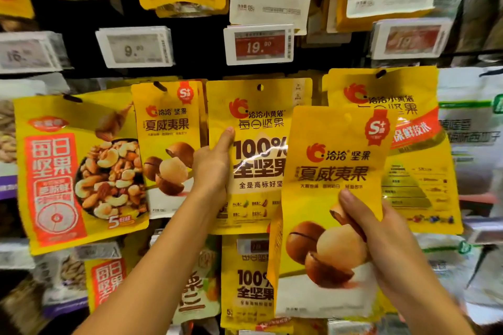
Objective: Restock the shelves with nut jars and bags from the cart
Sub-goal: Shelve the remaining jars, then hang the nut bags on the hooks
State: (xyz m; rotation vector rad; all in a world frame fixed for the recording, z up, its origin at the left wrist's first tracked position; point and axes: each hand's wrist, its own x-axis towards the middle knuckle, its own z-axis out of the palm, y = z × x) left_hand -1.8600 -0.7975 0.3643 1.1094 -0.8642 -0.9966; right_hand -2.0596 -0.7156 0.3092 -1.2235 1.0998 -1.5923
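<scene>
My right hand grips a yellow macadamia bag by its right edge, thumb on the front, and holds it up in front of the peg rack. My left hand holds the left edge of a hanging yellow "100%" nut bag, thumb on its front and fingers hidden behind it. To the left of that bag hangs a matching macadamia bag on its peg. The cart is out of view.
More bags hang all round: a mixed-nut bag at left, a yellow pyramid-print bag at right, white and green bags at far right. Price tags jut out above. Another row of bags hangs below.
</scene>
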